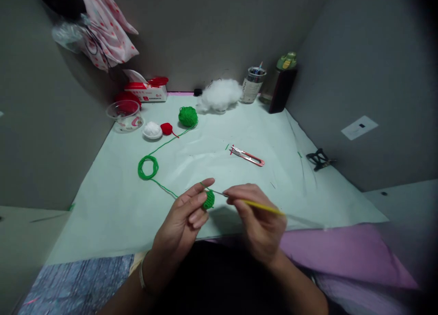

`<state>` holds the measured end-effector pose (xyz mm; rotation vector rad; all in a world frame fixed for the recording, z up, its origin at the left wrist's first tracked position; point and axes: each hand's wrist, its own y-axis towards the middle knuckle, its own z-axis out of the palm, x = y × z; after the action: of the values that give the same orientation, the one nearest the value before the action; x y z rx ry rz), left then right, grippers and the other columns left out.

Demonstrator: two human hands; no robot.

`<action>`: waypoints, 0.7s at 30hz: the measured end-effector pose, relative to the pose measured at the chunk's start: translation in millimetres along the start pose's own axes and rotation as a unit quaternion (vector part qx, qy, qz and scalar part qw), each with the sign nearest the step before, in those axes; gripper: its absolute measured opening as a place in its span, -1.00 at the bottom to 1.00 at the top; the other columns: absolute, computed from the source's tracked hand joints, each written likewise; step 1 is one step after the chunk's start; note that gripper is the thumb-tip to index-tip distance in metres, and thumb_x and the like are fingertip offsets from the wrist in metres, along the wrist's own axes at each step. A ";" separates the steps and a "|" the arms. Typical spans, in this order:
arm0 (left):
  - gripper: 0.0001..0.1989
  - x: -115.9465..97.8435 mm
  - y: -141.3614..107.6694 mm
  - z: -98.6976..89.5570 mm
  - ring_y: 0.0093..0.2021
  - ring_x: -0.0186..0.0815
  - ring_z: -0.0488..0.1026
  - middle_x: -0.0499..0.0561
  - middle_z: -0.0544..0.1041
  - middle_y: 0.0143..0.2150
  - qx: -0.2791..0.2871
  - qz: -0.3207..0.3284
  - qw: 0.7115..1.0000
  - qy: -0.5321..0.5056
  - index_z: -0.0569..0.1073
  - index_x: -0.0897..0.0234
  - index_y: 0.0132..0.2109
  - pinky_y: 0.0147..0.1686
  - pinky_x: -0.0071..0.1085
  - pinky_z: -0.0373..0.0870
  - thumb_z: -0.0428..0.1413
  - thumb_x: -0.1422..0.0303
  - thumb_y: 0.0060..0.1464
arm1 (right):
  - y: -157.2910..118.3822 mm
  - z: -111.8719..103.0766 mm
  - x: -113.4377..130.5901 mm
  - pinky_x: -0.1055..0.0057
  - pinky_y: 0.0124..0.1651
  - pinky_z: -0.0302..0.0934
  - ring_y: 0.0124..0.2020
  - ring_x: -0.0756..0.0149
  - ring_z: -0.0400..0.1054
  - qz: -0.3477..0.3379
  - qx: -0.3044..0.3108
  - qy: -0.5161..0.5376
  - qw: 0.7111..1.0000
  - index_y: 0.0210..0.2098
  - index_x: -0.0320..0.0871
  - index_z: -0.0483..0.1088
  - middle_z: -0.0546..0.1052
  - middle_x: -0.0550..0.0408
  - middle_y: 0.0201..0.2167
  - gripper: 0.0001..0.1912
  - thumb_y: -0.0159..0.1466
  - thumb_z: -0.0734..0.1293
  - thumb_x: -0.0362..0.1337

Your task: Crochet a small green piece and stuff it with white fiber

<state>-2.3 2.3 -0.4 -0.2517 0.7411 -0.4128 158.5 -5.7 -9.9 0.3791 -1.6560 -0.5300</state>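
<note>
Small green crochet piece, yellow-handled hook, slanted

We see a person dressed in black: a plain, dark top fills the lower middle of the view, its folds and seams too deep in shadow for us to make out. Toward the bottom right we catch a bit of black sleeve at the elbow end of the right forearm, which is bare from there to the wrist. The left forearm is bare too, apart from a narrow, pale, silvery bracelet curving round it below the left hand. We find the right hand bare and slightly blurred.
</note>
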 end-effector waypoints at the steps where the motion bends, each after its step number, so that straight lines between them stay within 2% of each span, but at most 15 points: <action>1: -0.68 -0.8 0.2 0.4 -0.59 -0.65 -0.03 -0.18 0.27 -0.44 -0.008 0.011 1.000 -0.006 0.66 0.35 -0.05 -0.63 -0.70 0.09 0.42 0.41 0.01 | 1.9 0.9 -0.3 0.31 -0.24 0.44 -0.28 0.29 0.51 0.039 -0.018 0.048 0.998 -0.07 0.04 0.63 0.64 0.07 -0.24 -0.75 0.43 0.34 -0.39; 4: -0.64 0.7 -0.2 1.0 -0.58 -0.65 0.12 -0.14 0.37 -0.36 -0.004 0.061 0.998 0.030 0.65 0.25 0.00 -0.60 -0.67 0.16 0.42 0.44 0.01 | 6.1 4.9 -0.6 0.36 -0.27 0.38 -0.34 0.34 0.46 0.103 -0.010 0.150 0.983 -0.16 0.00 0.64 0.62 0.10 -0.28 -0.82 0.45 0.35 -0.30; 7: -0.60 5.0 -1.2 -0.3 -0.55 -0.60 0.26 -0.14 0.40 -0.36 0.019 0.089 0.991 0.103 0.61 0.16 0.11 -0.53 -0.62 0.26 0.38 0.40 0.11 | 6.4 7.3 -1.7 0.37 -0.17 0.39 -0.21 0.32 0.51 0.117 0.018 0.160 0.980 -0.19 -0.01 0.65 0.64 0.09 -0.25 -0.86 0.42 0.40 -0.27; 9: -0.62 6.6 -1.7 -1.8 -0.53 -0.58 0.30 -0.14 0.41 -0.37 0.022 0.097 0.987 0.128 0.60 0.16 0.12 -0.50 -0.60 0.29 0.35 0.36 0.16 | 5.5 7.1 -4.1 0.39 -0.18 0.38 -0.25 0.35 0.49 0.142 0.019 0.176 0.974 -0.17 -0.01 0.64 0.65 0.10 -0.24 -0.86 0.43 0.39 -0.25; 13: -0.59 5.5 -2.6 -1.0 -0.53 -0.58 0.30 -0.12 0.44 -0.33 0.026 0.094 0.986 0.133 0.57 0.20 0.15 -0.50 -0.57 0.29 0.35 0.35 0.16 | 4.5 6.5 -10.0 0.38 -0.21 0.37 -0.35 0.37 0.44 0.190 0.012 0.225 0.956 -0.15 -0.04 0.62 0.64 0.09 -0.25 -0.83 0.45 0.36 -0.18; 16: -0.43 3.1 -3.7 3.3 -0.54 -0.56 0.30 -0.08 0.50 -0.27 0.022 0.081 0.989 0.124 0.47 0.21 0.27 -0.52 -0.57 0.29 0.36 0.35 0.13 | 4.6 7.6 -10.4 0.38 -0.23 0.36 -0.34 0.36 0.44 0.179 0.023 0.222 0.958 -0.17 -0.05 0.62 0.62 0.08 -0.26 -0.85 0.42 0.39 -0.18; 19: -0.34 -0.4 -4.0 5.7 -0.59 -0.60 0.20 -0.06 0.52 -0.28 0.027 0.048 0.994 0.098 0.41 0.24 0.32 -0.59 -0.59 0.20 0.37 0.39 0.09 | 6.6 7.1 -8.1 0.39 -0.24 0.36 -0.35 0.39 0.44 0.161 0.027 0.236 0.958 -0.18 -0.04 0.62 0.59 0.11 -0.27 -0.87 0.42 0.39 -0.20; 21: -0.39 -3.4 -3.6 4.9 -0.62 -0.64 0.10 -0.05 0.50 -0.27 0.043 0.012 0.997 0.066 0.48 0.26 0.26 -0.63 -0.62 0.11 0.36 0.43 0.06 | 10.0 4.9 -7.0 0.40 -0.25 0.37 -0.38 0.39 0.44 0.180 0.014 0.253 0.950 -0.20 -0.05 0.61 0.58 0.11 -0.30 -0.86 0.41 0.40 -0.19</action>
<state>-2.1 1.1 6.5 -0.1358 0.8530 -0.4405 155.2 7.0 -10.7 0.2015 -1.1938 -0.1169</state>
